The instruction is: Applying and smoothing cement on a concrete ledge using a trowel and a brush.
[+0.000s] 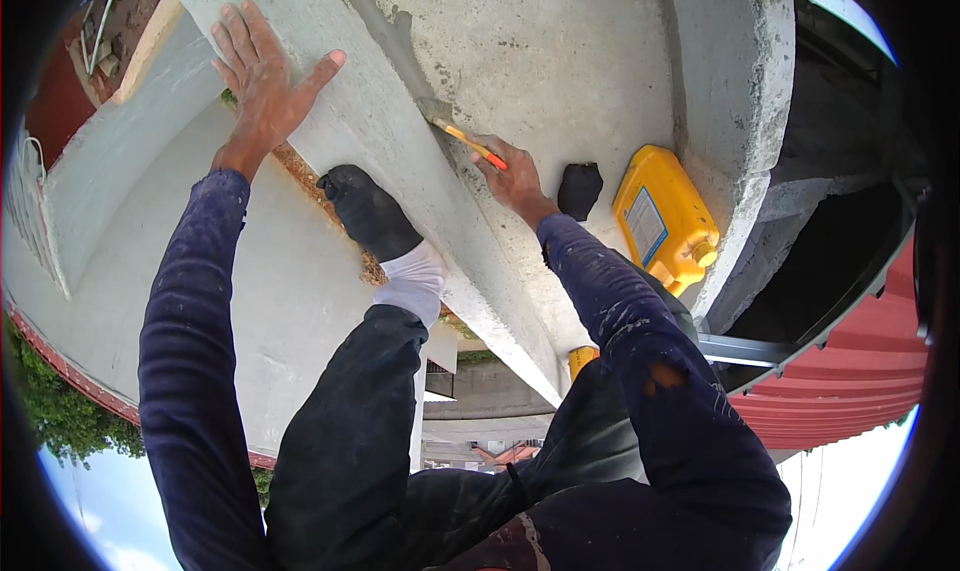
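Observation:
My left hand [263,93] lies open, fingers spread, on the pale concrete parapet [395,156]. In my right hand [515,178] is a paintbrush [458,133] with a yellow-orange handle and a red end. Its bristles touch the inner corner where the parapet meets the concrete floor [560,66]. A darker, damp-looking strip [395,46] runs up that corner beyond the brush. To the right of my right hand, a yellow plastic jug [680,211] with a white and blue label lies on the floor.
One dark-shod foot [365,209] rests across the parapet; the other [580,191] is on the floor beside the jug. Another yellow object [582,359] is partly hidden by my leg. A rough concrete edge [765,121] borders a dark gap and red metal roofing [850,361].

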Demonstrator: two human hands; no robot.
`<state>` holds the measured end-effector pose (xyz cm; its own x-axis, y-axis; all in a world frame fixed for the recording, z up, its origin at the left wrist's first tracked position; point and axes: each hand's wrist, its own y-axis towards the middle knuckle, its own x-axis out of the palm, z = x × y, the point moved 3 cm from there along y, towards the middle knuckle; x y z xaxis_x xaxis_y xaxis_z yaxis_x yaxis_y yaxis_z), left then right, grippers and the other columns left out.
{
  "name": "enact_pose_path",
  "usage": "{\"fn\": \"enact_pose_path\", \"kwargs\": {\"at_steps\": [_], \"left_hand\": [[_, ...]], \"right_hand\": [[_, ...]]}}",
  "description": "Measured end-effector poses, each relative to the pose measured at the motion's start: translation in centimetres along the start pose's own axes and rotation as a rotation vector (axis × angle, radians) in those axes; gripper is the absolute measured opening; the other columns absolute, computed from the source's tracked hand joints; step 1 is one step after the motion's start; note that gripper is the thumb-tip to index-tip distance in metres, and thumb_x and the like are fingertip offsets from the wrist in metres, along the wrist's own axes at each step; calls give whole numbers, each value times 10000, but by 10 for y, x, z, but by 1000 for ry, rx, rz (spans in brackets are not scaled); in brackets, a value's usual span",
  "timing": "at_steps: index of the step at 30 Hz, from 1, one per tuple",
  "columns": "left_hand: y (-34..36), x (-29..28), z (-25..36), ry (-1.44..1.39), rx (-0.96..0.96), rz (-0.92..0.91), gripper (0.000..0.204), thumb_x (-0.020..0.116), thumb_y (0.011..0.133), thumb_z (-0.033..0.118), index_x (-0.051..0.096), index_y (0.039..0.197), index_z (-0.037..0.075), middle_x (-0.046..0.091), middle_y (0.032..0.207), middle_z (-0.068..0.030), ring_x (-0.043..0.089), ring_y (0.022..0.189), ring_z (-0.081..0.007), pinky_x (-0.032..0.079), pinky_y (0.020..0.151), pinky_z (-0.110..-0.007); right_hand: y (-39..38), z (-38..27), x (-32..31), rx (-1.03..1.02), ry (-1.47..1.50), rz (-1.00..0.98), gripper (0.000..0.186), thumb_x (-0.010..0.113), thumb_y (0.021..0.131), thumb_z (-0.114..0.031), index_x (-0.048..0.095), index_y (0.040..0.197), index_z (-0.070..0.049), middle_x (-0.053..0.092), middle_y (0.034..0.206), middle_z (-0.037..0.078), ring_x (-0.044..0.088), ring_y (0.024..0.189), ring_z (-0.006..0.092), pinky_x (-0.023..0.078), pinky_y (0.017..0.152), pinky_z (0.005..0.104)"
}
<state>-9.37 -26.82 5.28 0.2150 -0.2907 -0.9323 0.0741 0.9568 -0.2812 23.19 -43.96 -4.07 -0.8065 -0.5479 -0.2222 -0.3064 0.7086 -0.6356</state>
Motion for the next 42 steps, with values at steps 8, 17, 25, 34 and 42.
{"fn": "enact_pose_path", "kwargs": {"at_steps": [8, 17, 25, 34, 42], "left_hand": [[1, 4, -2, 58, 10, 13, 1357, 644, 800, 810, -2, 1606, -70, -73, 1650, -373, -142, 1529, -534, -57, 1178, -709], [2, -7, 8, 67, -50, -37, 1279, 738, 834, 614, -42, 1616, -33, -106, 1665, -337, -169, 1531, -519, -47, 1196, -686], [-3, -15, 16, 30, -71, -48, 1205, 757, 871, 387, -117, 1620, 31, -131, 1684, -275, -191, 1548, -455, -47, 1227, -622], [-2, -22, 20, 121, -289, -249, 1190, 717, 893, 437, -100, 1590, -77, -92, 1668, -325, -143, 1559, -438, -19, 1266, -565], [-63, 19, 64, 69, -234, 119, 969, 681, 931, 424, 159, 1584, -66, 132, 1634, -335, 116, 1534, -463, 102, 1260, -539]], "right_hand": [[-123, 72, 17, 180, 113, -13, 342, 659, 1006, -328, 649, 1305, -165, 732, 1176, 140, 704, 1087, 298, 533, 927, 362], [27, -65, -62, 37, 233, 247, 277, 727, 949, -272, 734, 1169, -104, 732, 828, 146, 692, 728, 248, 529, 719, 352], [289, -198, -24, -511, -147, 418, 279, 610, 972, -318, 749, 1062, -93, 721, 988, 180, 679, 954, 341, 522, 886, 446], [116, -56, 4, -286, -229, 107, 314, 709, 961, -311, 690, 1215, -128, 745, 976, 137, 721, 867, 278, 558, 826, 390], [-129, 92, 35, 90, 307, 10, 245, 683, 992, -183, 674, 1237, -170, 749, 968, 64, 698, 753, 124, 558, 699, 295]]}}
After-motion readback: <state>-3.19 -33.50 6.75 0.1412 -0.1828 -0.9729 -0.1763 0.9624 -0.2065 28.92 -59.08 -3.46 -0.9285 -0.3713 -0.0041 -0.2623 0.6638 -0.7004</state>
